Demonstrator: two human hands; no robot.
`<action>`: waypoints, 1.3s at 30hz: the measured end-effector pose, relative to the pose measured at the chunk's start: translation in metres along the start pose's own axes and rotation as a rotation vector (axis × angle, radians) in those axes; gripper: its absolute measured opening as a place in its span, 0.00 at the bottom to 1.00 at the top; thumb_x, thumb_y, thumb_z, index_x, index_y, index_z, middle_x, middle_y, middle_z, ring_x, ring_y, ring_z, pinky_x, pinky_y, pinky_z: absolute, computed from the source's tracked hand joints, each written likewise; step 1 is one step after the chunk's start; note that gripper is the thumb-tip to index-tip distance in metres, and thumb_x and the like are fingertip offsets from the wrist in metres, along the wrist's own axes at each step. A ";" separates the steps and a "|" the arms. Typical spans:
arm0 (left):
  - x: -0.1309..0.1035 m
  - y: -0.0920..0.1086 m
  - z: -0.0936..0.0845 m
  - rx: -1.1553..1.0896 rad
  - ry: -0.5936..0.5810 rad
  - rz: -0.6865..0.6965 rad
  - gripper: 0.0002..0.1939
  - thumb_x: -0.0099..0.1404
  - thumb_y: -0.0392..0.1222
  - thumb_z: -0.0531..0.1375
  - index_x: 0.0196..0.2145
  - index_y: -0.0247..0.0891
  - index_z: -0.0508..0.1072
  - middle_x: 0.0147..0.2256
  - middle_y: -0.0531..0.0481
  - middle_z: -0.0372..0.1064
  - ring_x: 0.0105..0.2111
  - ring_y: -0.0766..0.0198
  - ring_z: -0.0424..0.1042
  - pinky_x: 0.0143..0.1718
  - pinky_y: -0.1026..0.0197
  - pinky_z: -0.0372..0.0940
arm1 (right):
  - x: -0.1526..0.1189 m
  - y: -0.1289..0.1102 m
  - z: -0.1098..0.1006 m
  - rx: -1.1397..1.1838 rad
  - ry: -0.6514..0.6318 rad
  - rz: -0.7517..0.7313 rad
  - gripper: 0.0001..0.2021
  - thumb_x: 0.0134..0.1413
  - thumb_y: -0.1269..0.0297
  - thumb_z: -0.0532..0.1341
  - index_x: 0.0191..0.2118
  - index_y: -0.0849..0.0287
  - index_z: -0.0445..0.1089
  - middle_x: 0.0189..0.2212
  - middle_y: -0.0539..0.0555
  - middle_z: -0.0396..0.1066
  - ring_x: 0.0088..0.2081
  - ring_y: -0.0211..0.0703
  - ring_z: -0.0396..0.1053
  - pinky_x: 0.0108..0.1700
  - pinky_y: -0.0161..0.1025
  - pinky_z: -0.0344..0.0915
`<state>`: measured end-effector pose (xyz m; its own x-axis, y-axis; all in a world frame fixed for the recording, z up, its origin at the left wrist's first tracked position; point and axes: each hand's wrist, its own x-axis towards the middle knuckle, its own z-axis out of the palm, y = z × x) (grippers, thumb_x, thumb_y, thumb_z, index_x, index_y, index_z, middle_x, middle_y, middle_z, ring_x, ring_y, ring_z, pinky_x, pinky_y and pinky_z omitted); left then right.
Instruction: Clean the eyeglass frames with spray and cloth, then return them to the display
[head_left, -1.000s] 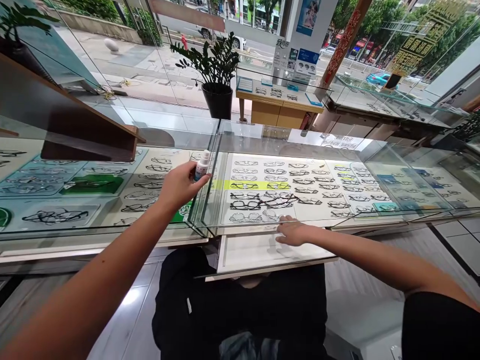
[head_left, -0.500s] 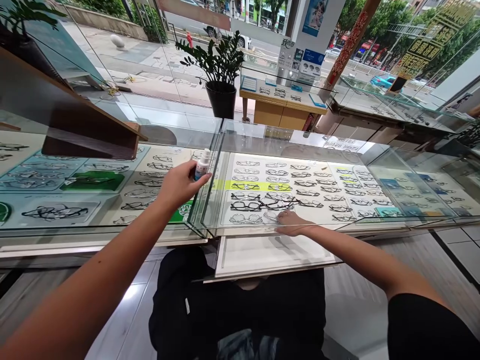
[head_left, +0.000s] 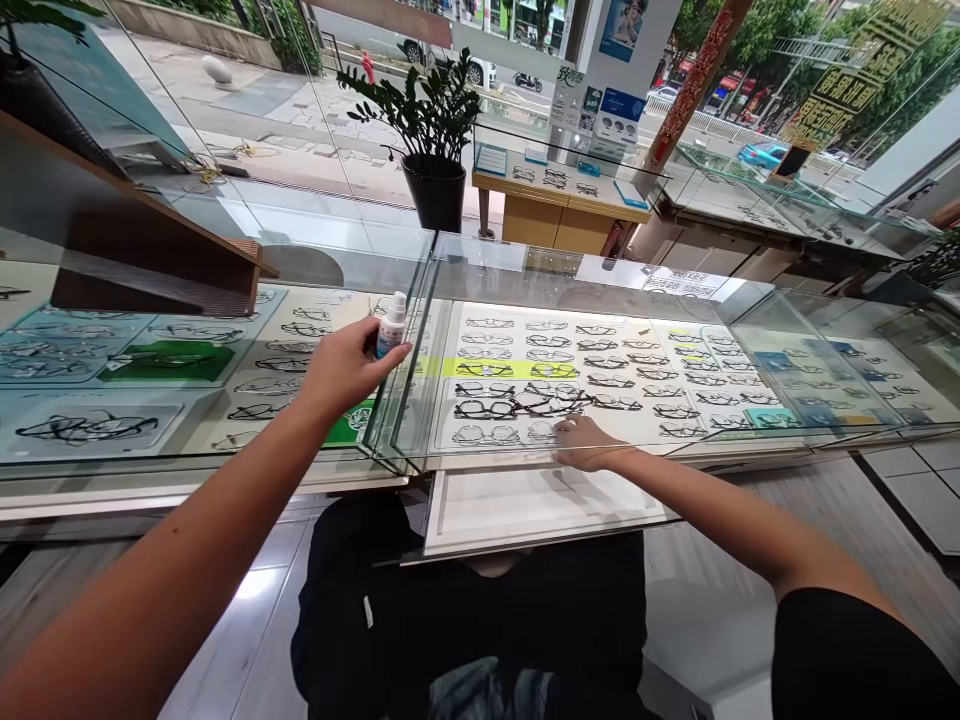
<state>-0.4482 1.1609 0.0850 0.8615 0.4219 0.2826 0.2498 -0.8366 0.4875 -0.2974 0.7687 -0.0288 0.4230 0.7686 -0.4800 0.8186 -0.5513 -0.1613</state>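
Note:
A small white spray bottle [head_left: 391,325] with a blue-and-white label stands upright in my left hand [head_left: 346,362], whose fingers are wrapped round it above the left glass display case. Inside the middle case, my right hand [head_left: 585,442] has its fingers curled on the right end of a pair of thin-rimmed eyeglasses [head_left: 541,430]. Part of this pair is hidden behind the fingers. Just left lies another clear-lensed pair [head_left: 486,434]. Black-framed eyeglasses [head_left: 486,409] lie in the row behind.
Glass walls [head_left: 411,400] divide the cases between my hands. A pulled-out white drawer [head_left: 525,510] juts out over my lap. A brown wooden stand [head_left: 157,250] is at left. Beyond the cases are a potted plant [head_left: 435,190] and a wooden display table [head_left: 540,215].
The thin-rimmed eyeglasses at my right hand have turned from slanted to nearly level with their row. My left hand still holds the spray bottle. The whole view has shifted slightly.

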 end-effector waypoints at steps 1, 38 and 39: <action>0.000 0.000 0.000 0.004 -0.002 -0.002 0.17 0.66 0.57 0.61 0.37 0.40 0.69 0.28 0.53 0.63 0.28 0.63 0.60 0.30 0.61 0.50 | 0.000 0.001 0.000 0.000 0.010 0.002 0.27 0.66 0.47 0.60 0.62 0.60 0.74 0.70 0.64 0.65 0.72 0.68 0.54 0.69 0.56 0.54; 0.006 -0.001 0.000 0.104 -0.027 -0.111 0.22 0.64 0.65 0.56 0.36 0.42 0.68 0.26 0.53 0.61 0.27 0.61 0.62 0.31 0.60 0.54 | 0.025 0.192 0.022 -0.192 0.340 0.262 0.10 0.57 0.71 0.60 0.41 0.61 0.79 0.65 0.65 0.69 0.72 0.62 0.51 0.71 0.54 0.49; 0.006 -0.001 0.000 0.104 -0.028 -0.118 0.22 0.64 0.65 0.56 0.36 0.42 0.68 0.26 0.53 0.62 0.27 0.61 0.62 0.31 0.60 0.54 | 0.025 0.191 0.022 -0.185 0.345 0.259 0.10 0.58 0.71 0.60 0.40 0.61 0.79 0.62 0.65 0.71 0.70 0.61 0.54 0.70 0.53 0.50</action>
<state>-0.4428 1.1641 0.0868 0.8350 0.5107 0.2049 0.3931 -0.8142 0.4272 -0.1386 0.6759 -0.0905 0.7013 0.6935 -0.1649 0.7113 -0.6961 0.0975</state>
